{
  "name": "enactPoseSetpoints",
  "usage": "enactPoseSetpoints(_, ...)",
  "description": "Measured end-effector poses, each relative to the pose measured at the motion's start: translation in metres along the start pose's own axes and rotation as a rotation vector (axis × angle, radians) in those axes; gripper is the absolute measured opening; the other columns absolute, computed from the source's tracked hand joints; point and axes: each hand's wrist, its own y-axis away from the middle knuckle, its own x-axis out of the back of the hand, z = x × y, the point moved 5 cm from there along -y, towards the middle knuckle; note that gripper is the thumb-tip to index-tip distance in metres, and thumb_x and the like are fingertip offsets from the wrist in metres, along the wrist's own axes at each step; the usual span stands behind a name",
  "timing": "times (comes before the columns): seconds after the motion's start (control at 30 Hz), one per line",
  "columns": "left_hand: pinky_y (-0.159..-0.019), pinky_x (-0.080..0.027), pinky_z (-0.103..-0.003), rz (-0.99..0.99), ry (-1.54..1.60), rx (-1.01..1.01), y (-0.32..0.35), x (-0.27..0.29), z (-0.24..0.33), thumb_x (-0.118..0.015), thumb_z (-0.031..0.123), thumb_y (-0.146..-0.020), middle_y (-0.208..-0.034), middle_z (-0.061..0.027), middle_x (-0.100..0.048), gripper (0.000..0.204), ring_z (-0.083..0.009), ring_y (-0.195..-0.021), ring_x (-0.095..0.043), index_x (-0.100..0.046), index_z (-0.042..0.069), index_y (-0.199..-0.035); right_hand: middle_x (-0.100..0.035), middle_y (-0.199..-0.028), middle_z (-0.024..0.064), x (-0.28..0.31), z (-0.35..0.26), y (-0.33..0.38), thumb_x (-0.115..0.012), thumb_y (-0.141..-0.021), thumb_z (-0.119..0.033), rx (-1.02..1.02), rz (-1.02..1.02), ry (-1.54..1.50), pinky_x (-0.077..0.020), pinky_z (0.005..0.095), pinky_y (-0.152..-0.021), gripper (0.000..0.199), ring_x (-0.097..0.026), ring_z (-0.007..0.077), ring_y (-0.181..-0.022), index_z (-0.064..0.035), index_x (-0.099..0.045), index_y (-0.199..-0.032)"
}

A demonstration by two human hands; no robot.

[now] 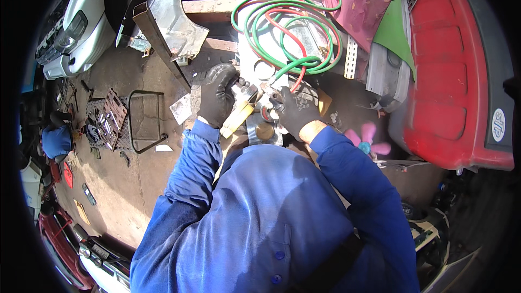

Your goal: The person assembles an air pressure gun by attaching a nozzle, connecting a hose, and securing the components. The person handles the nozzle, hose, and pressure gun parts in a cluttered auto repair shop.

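Observation:
My left hand (216, 95), in a black glove, is closed around a metal fitting (245, 92) with small round knobs. Just below it, slanting toward my body, is a yellow bar-shaped piece (237, 119); whether my left hand also grips it I cannot tell. My right hand (298, 111), gloved in black too, has its fingers bent around a small metal part (267, 97) close to that fitting. What lies under these fingers is partly hidden. A green hose (296, 66) and a red hose (297, 82) run down to this spot from a loose coil.
The coil lies on a pale metal sheet (260, 27). A rusty steel post (157, 35) rises to the left, before a wire-mesh stand (135, 122) with tools. On the right are a pink-bladed fan (372, 140) and a large red vehicle panel (442, 49). A person in blue (56, 140) crouches far left.

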Motion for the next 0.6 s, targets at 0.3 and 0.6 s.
enactPoseSetpoints(0.3,-0.1,-0.062,-0.042,0.217,1.433,0.843,-0.012,-0.005,-0.056,-0.063,0.012,-0.111,-0.114,-0.0148,-0.073,0.022,-0.0261,-0.105,-0.074,-0.065,0.003,-0.131,-0.072,-0.135,0.0236,0.028,0.048,0.014,-0.061,-0.112,-0.03,0.193,0.407,-0.37,-0.0529,0.0489,-0.107,0.047,-0.067,0.0445,-0.126,-0.0059,-0.058,-0.152)
enactPoseSetpoints(0.6,-0.067,-0.06,-0.028,-0.222,0.78,0.793,-0.051,-0.026,-0.035,-0.084,0.011,-0.092,-0.097,-0.0041,-0.071,0.033,-0.0107,-0.077,-0.068,-0.067,0.003,-0.12,-0.072,-0.126,0.0315,0.012,0.123,0.058,-0.058,-0.111,-0.038,-0.202,0.434,-0.363,-0.0538,0.0566,-0.101,0.051,-0.067,0.0528,-0.119,-0.0029,-0.059,-0.148)
